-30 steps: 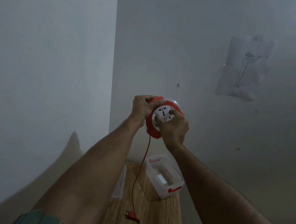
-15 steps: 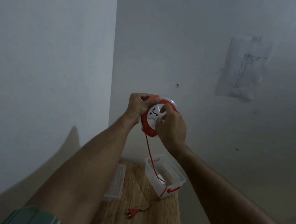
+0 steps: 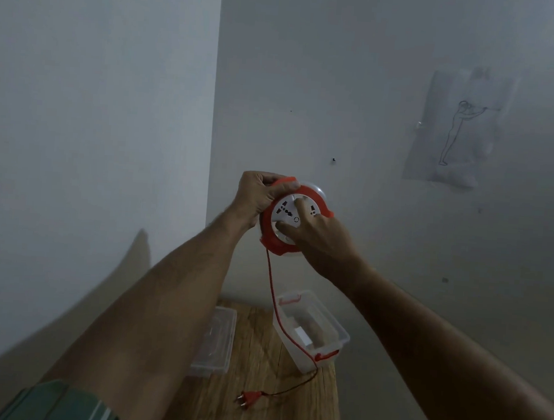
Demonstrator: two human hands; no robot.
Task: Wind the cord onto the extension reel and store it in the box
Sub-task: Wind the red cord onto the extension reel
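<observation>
Hands hold the orange extension reel (image 3: 289,222) up above the bench (image 3: 259,356): the left hand (image 3: 257,197) grips its rim, the right hand (image 3: 319,237) has its fingers curled onto the white socket face. Its cord (image 3: 271,291) hangs down across the open clear box (image 3: 333,325), ending in the plug (image 3: 249,398) on the near bench. The lid (image 3: 215,340) lies left of the box.

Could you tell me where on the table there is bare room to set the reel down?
Bare wood lies between the lid and the box, and near the front left of the plug. The right side of the table is crowded by the box and the trailing cord.
</observation>
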